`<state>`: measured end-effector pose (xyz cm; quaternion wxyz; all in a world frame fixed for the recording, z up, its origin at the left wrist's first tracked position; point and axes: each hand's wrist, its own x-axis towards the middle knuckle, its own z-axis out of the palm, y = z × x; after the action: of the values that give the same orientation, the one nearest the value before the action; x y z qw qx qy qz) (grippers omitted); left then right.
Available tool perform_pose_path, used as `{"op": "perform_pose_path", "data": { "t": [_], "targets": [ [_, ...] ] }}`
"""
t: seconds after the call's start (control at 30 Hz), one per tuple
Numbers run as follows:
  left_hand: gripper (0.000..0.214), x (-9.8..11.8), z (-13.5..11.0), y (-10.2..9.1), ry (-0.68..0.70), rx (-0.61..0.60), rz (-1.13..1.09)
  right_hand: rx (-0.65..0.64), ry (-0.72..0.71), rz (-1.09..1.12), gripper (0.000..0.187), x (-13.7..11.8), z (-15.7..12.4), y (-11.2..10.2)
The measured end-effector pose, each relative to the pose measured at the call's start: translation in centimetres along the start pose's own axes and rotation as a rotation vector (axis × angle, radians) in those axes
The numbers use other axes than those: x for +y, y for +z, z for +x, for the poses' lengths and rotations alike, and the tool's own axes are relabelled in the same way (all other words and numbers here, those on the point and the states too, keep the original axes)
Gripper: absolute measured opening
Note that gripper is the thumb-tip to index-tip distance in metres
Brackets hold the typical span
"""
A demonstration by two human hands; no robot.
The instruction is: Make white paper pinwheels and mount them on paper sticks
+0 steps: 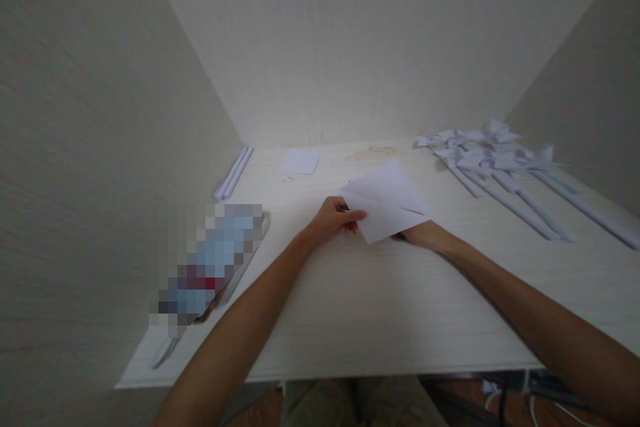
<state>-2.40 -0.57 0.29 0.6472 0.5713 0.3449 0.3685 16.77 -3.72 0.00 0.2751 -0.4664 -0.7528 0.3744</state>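
A white square sheet of paper [385, 201] is held tilted above the middle of the pale table [380, 300]. My left hand [334, 219] pinches its left corner with thumb and fingers closed on the edge. My right hand [425, 235] grips the sheet from below at its lower right, with most of its fingers hidden behind the paper. The paper shows short dark cut lines near its corners.
A pile of finished paper pinwheels on rolled white sticks [505, 170] lies at the right. A small paper sheet [301, 161] and two rolled sticks [233, 172] sit at the back left. A blurred-out flat object [213, 260] lies at the left edge. Walls enclose three sides.
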Motion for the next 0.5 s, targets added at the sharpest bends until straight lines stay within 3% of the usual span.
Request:
{"op": "perform_pose_path", "data": {
  "t": [0.07,0.3,0.5],
  "targets": [
    [0.023,0.1,0.2,0.1,0.016,0.085,-0.082,-0.032,0.031,0.041,0.027,-0.2,0.0,0.1],
    [0.012,1.0,0.9,-0.6,0.128,0.6,-0.38,-0.042,0.113,0.104,0.042,0.1,0.1,0.2],
    [0.008,1.4,0.8,-0.7,0.138,0.67,-0.469,-0.071,0.055,0.121,0.044,0.2,0.1,-0.1]
  ]
}}
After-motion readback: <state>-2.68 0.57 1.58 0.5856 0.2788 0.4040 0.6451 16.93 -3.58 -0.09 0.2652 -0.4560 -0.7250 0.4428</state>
